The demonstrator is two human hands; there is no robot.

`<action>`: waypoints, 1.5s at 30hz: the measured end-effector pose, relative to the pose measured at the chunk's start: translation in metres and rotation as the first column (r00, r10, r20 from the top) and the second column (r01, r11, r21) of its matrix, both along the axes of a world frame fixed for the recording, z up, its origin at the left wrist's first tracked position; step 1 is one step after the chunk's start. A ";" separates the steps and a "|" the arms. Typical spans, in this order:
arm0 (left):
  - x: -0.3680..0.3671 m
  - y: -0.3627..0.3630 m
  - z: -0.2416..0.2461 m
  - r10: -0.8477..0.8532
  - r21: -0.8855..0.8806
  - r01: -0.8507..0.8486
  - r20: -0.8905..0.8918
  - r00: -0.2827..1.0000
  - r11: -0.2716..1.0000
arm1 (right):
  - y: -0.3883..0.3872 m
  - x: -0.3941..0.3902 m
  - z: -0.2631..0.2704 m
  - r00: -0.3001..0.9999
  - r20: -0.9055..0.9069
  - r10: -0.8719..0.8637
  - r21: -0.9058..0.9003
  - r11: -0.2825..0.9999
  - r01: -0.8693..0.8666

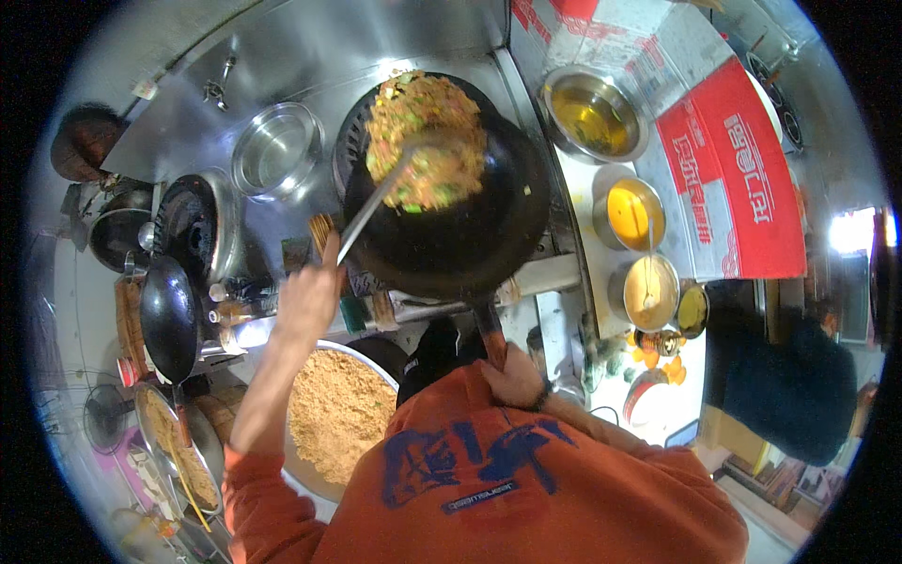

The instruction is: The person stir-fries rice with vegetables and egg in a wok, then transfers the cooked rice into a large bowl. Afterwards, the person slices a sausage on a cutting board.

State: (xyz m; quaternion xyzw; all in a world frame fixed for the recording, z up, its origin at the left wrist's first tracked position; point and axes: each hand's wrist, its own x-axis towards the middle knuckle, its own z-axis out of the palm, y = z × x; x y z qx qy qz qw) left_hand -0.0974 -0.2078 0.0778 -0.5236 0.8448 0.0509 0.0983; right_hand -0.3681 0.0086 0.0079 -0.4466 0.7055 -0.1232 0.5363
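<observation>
My left hand [310, 299] grips a long-handled metal ladle [377, 204], whose blurred head reaches into the fried rice [426, 141]. Bits of green and pink show among the grains. With my right hand [518, 381] I hold the wooden handle [495, 345] of a black wok [444, 247] tilted over the stove burner [349, 134]. The rice is heaped at the wok's far side and extends past its rim; whether part of it is airborne I cannot tell. Near my left forearm is a large basin [363, 354] of light brown rice.
On the right stand metal bowls of oil [588, 120], yellow liquid [629, 211] and a pale mixture [645, 299], beside a red-and-white carton [747, 176]. Left are a water-filled metal bowl [276, 151] and another wok [169, 317]. A dark-clothed person [789, 395] is at far right.
</observation>
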 end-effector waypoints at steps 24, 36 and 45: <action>0.037 -0.051 0.000 -0.028 0.177 0.065 -0.207 0.978 0.982 | -0.154 0.004 -0.121 0.967 0.189 -0.172 -0.185 0.961 0.207; -0.024 -0.093 -0.014 -0.039 0.399 0.216 -0.407 0.913 0.891 | -0.035 -0.048 -0.137 0.748 0.616 -0.246 -0.025 0.943 0.331; -0.038 -0.130 -0.039 -0.139 0.143 0.184 -0.280 0.950 0.972 | 0.026 -0.082 -0.197 0.875 0.223 -0.429 0.086 0.903 0.421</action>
